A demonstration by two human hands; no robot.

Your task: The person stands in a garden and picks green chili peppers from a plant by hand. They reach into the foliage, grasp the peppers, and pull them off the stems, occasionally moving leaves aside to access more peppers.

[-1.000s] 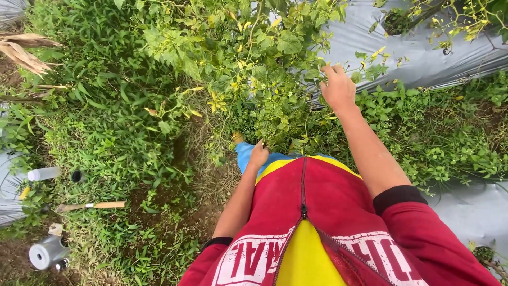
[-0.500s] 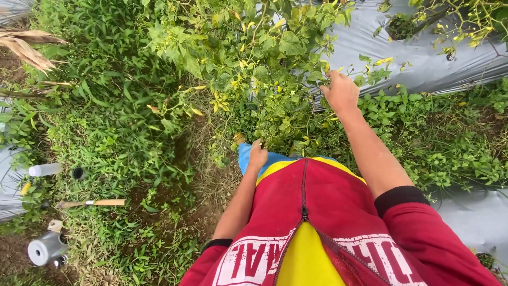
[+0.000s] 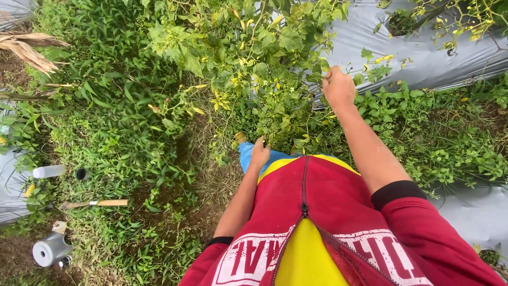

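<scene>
A leafy green bush [image 3: 254, 69] with yellowing leaves stands right in front of me, at the edge of a silver plastic ground sheet [image 3: 423, 58]. My right hand [image 3: 338, 87] is stretched out to the bush's right side, its fingers curled shut on a leafy twig. Lower down, my left hand [image 3: 259, 153] is at the foot of the bush, just over my blue trouser leg. Its fingers are bent inward and leaves hide what, if anything, is in them. My red and yellow jacket fills the bottom of the view.
Weeds and grass cover the ground to the left. There lie a wooden-handled tool [image 3: 95, 203], a white cylinder [image 3: 48, 171], a small black ring [image 3: 80, 173] and a grey canister [image 3: 48, 249]. Dry husks [image 3: 32, 50] lie top left. Another plant [image 3: 399, 21] grows through the sheet.
My right hand's fingers, spread over the leaves a second ago, have closed on the twig. My left hand has stayed at the bush's foot.
</scene>
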